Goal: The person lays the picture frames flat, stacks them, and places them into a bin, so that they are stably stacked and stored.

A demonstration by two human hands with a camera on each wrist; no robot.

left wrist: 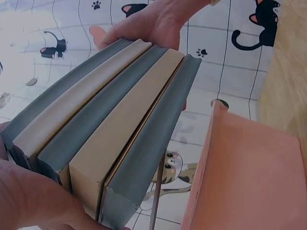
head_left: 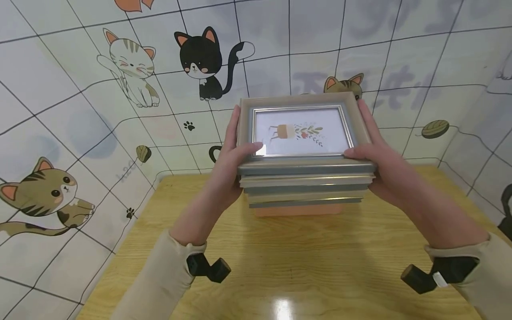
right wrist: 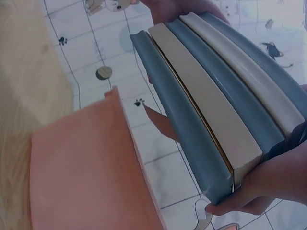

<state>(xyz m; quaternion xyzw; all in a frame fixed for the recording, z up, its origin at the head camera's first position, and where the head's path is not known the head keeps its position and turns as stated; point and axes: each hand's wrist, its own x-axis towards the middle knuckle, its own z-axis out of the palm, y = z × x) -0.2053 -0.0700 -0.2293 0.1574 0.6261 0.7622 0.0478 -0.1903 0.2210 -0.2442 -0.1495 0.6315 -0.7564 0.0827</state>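
Both my hands hold a stack of picture frames level, gripping it from its two short sides. The top picture frame is beige and grey with a silver inner edge, around a print of a plant in a pot. My left hand has its thumb over the top frame's near left corner; my right hand lays its thumb over the near right corner. Grey-blue and cream edges alternate through the stack in the left wrist view. Beneath the stack stands a pink box, apart from it in the wrist views.
The box stands on a wooden table, towards its far edge. A tiled-pattern wall covering with cartoon cats rises behind and at both sides. Black wrist mounts are strapped over both beige sleeves. A dark object shows at the right edge.
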